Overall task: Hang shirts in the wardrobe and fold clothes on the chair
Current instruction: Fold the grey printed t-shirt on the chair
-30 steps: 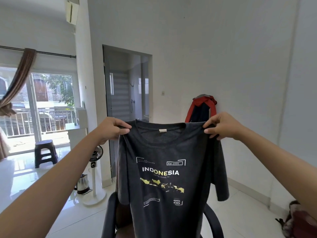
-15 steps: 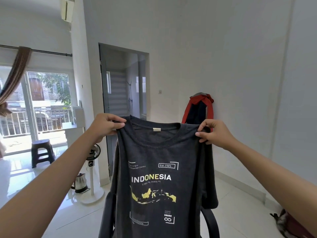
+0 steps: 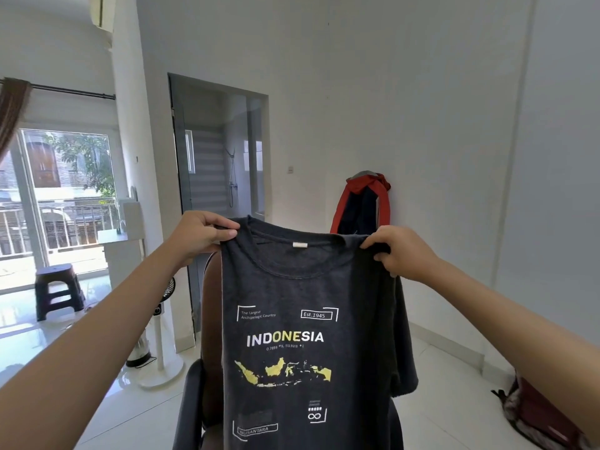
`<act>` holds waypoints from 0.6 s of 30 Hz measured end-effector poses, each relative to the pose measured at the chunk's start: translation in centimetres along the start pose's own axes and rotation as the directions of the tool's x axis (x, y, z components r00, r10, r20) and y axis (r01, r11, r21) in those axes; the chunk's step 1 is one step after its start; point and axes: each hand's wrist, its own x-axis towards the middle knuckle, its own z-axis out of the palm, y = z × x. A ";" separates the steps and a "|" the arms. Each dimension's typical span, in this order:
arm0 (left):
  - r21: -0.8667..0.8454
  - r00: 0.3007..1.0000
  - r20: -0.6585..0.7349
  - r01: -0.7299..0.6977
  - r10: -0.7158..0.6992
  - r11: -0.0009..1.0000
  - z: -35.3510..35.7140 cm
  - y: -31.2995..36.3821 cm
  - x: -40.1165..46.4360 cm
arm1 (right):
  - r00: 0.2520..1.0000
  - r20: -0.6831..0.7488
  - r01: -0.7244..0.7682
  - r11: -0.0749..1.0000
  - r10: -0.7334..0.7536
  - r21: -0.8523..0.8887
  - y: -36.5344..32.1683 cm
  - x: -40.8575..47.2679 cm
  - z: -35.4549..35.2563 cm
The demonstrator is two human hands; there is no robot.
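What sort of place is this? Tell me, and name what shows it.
Most likely a room in a home: a dark T-shirt held up over a chair, a doorway to a shower room, and a standing fan on the tiled floor.

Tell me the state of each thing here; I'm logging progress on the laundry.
T-shirt: unfolded, held up by its shoulders, print facing the camera, hanging in front of the chair.
Left hand: pinches the shirt's left shoulder.
Right hand: grips the shirt's right shoulder.
Chair: upright, mostly hidden behind the shirt.
Bathroom door: open.
Red and navy garment: hanging against the wall.
Fan: standing; running or not, cannot tell.
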 end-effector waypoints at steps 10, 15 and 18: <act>0.301 0.983 0.135 0.082 -0.127 0.950 0.5 0.4 2.0 | 0.941 0.193 -0.338 0.826 0.279 0.451 -0.1 1.1 -0.8; 0.322 0.972 0.170 0.100 -0.161 0.941 1.0 0.1 2.3 | 0.966 0.072 -0.257 0.931 0.247 0.258 0.6 1.8 -0.3; 0.327 0.975 0.177 0.068 -0.132 0.943 1.3 -0.1 2.3 | 0.972 0.076 -0.232 0.964 0.224 0.132 0.4 2.1 -0.5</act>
